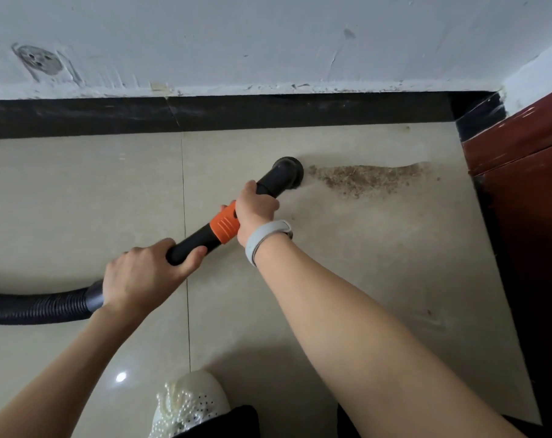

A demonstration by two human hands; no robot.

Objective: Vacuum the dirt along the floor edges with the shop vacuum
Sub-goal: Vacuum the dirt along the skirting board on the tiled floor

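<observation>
Both your hands, left (pixel 142 276) and right (pixel 255 210), clamp the wand (pixel 205 230); sweep the nozzle (pixel 288 172) fast and dirt (pixel 363 180) scatters toward the floor's corner.

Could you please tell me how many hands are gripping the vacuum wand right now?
2: the left hand grips the wand's rear end by the hose; the right hand grips it near the nozzle.

beige tiled floor (pixel 379 263), glossy, one grout line running near to far left of centre. brown dirt patch (pixel 368 180) far right, close to black skirting. vacuum nozzle (pixel 289 172) down at patch's left end. white shoe (pixel 189 403) near centre.
</observation>
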